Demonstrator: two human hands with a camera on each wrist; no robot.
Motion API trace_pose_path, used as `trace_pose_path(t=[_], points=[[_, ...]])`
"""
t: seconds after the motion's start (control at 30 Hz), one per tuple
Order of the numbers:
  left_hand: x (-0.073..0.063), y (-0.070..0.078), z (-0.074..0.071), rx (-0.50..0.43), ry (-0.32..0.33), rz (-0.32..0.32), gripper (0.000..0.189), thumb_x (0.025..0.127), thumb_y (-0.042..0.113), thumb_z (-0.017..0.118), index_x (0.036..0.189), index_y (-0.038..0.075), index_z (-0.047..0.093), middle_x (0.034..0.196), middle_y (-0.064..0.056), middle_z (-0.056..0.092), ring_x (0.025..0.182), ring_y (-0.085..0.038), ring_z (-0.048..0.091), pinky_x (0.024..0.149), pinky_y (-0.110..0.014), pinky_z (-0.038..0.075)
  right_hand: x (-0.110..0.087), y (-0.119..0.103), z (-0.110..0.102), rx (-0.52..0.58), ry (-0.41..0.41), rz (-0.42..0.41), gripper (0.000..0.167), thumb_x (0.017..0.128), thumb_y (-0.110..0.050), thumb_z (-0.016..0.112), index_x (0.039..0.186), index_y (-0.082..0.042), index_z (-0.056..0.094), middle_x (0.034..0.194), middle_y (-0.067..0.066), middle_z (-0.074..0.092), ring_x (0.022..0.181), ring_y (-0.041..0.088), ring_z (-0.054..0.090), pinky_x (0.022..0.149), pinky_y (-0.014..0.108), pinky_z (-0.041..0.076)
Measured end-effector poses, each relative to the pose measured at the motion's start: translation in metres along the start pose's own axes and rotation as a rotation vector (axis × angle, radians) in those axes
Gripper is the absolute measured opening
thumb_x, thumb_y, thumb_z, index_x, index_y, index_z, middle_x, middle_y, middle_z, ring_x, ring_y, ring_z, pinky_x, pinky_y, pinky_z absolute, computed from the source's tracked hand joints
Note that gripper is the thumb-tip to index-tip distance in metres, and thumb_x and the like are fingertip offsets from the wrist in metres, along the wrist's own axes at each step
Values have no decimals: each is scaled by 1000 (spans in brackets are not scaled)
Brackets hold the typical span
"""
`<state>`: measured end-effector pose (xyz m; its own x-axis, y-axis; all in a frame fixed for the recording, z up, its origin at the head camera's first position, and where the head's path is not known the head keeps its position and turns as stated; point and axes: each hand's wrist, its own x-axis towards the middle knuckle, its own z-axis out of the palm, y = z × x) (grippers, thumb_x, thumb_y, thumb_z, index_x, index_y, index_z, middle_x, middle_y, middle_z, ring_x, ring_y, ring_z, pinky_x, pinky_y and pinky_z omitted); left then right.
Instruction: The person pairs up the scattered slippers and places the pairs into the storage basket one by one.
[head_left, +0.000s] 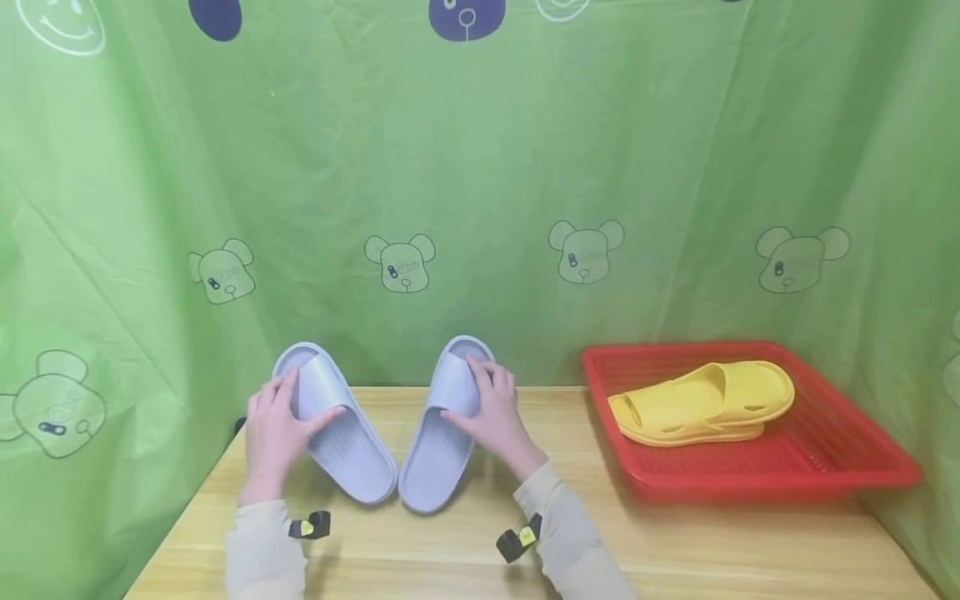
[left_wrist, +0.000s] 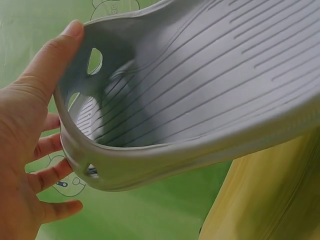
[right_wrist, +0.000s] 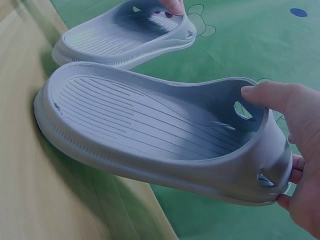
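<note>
One slipper [head_left: 347, 446] is gripped at the strap by the left hand [head_left: 274, 427], its mate [head_left: 437, 454] likewise by the right hand [head_left: 497, 419].

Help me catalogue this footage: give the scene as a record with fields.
Left hand: holds left slipper by its strap
Right hand: holds right slipper by its strap
Slipper colour: pale grey-blue
Layout: heels close together, strap ends spread
Red basket: on table, right
Basket contents: yellow footwear, count unclear
Backdrop: green, bear-head outlines
</note>
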<state>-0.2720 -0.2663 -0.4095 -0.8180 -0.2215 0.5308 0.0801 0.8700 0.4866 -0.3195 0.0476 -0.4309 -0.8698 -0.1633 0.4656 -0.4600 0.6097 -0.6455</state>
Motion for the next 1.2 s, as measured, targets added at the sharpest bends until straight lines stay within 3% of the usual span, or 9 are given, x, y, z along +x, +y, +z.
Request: trace_pose_path(t=[0.63, 1.2], points=[[1, 0, -3, -5, -47, -148, 106, 72, 68, 72, 151, 8, 35, 144, -25, 43, 122, -44, 42, 95, -61, 40, 5, 9, -21, 44, 103, 89, 103, 67, -32, 87, 152, -12, 33, 140, 16, 36, 132, 32, 27, 109, 59, 37], [1, 1, -4, -32, -17, -309, 113, 69, 69, 74, 152, 6, 31, 145, -27, 41, 124, -48, 42, 99, -60, 37, 7, 11, -30, 80, 225, 114, 97, 65, -33, 89, 146, -15, 38, 138, 16, 37, 129, 32, 27, 106, 58, 36]])
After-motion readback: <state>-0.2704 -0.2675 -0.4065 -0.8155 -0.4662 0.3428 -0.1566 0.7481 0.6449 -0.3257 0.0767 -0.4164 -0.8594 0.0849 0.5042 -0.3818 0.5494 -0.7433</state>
